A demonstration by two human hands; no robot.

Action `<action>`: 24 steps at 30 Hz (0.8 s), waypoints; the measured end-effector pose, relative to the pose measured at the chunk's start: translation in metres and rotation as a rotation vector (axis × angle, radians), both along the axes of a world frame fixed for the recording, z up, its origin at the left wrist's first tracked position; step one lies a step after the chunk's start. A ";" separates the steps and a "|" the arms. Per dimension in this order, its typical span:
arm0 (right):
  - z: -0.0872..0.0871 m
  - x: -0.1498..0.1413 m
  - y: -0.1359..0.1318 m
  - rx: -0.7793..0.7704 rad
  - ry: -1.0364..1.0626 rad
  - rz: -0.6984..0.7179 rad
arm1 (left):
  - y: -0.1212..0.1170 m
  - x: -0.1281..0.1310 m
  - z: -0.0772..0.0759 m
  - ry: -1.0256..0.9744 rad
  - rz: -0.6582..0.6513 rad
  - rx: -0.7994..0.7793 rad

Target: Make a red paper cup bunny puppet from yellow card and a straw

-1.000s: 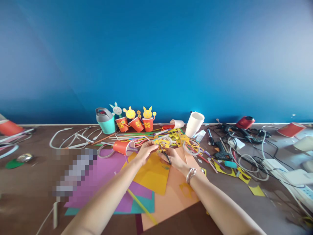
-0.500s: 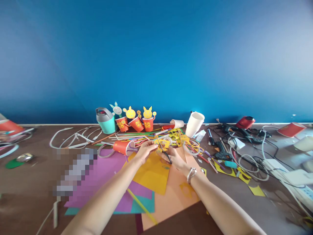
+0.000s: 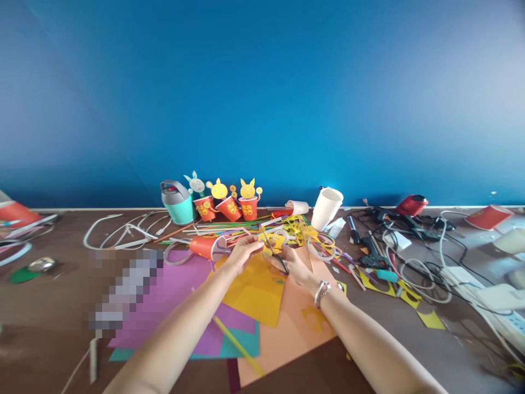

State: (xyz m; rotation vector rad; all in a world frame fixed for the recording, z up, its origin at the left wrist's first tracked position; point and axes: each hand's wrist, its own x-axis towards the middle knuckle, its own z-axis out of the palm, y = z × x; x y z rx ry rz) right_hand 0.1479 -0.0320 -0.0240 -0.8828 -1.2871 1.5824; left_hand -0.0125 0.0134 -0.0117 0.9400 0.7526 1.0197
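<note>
head view, clock read from the space between the two hands, twelve toward the blue wall (image 3: 262, 109): left hand (image 3: 243, 256) closed narrow, fingertips pinching a small yellow paper piece (image 3: 267, 253) at its nine o'clock edge. right hand (image 3: 294, 265) wrapped round the scissors (image 3: 281, 262), dark handles at four o'clock, blades slanting up toward eleven, across the paper. whether the blades are parted or closed is too fine to make out from here. yellow-orange sheet (image 3: 255, 298) below at six, peach sheet (image 3: 283, 350) at five, purple sheet (image 3: 172, 298) at eight. tipped red cup (image 3: 200, 246) at nine, close to the left hand; yellow scraps (image 3: 293, 224) at one to two, white cup (image 3: 327, 208) farther off at two. step in hand reads as small, careful cutting. to do it well: seat the paper deep near the pivot, take short bites, and turn the paper with the left hand instead of twisting the right wrist. left fingertips best kept at nine, clear of the blade line. thin paper probably buckles if pulled, so a light pinch, close to the cut, should serve.
</note>
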 end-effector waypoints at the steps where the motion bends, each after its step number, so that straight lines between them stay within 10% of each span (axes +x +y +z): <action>1: -0.001 0.000 0.000 -0.001 0.003 0.005 | 0.000 0.000 -0.001 -0.001 0.007 -0.005; 24: -0.006 0.002 0.001 0.023 -0.027 -0.011 | -0.002 0.003 0.002 0.057 0.040 -0.004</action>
